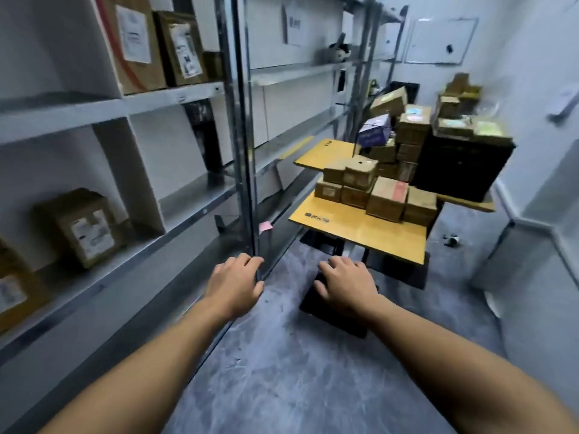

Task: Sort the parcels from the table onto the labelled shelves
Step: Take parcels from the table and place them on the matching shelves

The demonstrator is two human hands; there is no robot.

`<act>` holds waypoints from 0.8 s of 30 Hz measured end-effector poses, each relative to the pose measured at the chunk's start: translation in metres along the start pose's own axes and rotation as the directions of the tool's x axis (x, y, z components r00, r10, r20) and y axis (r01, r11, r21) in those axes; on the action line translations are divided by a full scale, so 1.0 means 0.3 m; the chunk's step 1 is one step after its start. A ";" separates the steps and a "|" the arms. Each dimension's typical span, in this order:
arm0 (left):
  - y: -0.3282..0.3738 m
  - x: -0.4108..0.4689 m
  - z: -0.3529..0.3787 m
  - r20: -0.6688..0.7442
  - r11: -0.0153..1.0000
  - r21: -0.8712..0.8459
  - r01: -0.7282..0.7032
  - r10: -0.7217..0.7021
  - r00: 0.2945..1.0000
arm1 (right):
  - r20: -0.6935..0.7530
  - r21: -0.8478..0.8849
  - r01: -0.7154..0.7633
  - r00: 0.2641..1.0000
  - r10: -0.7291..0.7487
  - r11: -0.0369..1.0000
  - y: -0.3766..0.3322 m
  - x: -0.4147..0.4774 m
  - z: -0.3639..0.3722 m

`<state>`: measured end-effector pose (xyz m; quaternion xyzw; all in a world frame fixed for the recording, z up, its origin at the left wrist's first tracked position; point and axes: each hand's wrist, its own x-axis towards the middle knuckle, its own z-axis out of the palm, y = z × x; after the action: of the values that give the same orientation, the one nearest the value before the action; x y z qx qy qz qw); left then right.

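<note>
Both my arms reach forward over the grey floor. My left hand [235, 284] and my right hand [346, 284] hold nothing, fingers loosely apart. Ahead stands a yellow table [360, 228] carrying several brown cardboard parcels [376, 189]. Behind it a second yellow table [326, 150] holds more stacked parcels [410, 126] and a purple-and-white box [374, 131]. The metal shelves [175, 98] run along my left. One labelled parcel [86, 227] sits on a lower shelf. Two labelled boxes [156, 45] stand on an upper shelf.
A shelf upright post [241, 136] stands just ahead of my left hand. A large black box [463, 164] sits on the far table. A dark flat object [336, 311] lies on the floor under my right hand. A whiteboard [441, 40] hangs on the far wall.
</note>
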<state>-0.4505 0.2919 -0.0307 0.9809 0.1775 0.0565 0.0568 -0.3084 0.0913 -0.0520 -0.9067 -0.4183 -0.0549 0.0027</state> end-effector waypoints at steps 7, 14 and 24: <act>0.472 0.402 0.090 -0.044 0.981 -0.046 -0.188 0.186 0.981 | -0.004 -0.048 -0.207 0.978 0.207 0.977 0.562 -0.026 -0.036; 0.682 0.673 0.153 0.001 0.959 -0.026 -0.283 0.283 0.959 | -0.010 -0.052 -0.311 0.950 0.311 0.949 0.851 0.028 -0.011; 0.705 1.162 0.250 0.024 0.951 0.008 -0.308 0.308 0.951 | 0.058 -0.008 -0.333 0.941 0.333 0.943 1.050 0.426 0.083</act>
<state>-0.0441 0.2118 -0.0452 0.9974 0.0222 0.0523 0.0434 0.0154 -0.0153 -0.0509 -0.9655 -0.2591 -0.0269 0.0004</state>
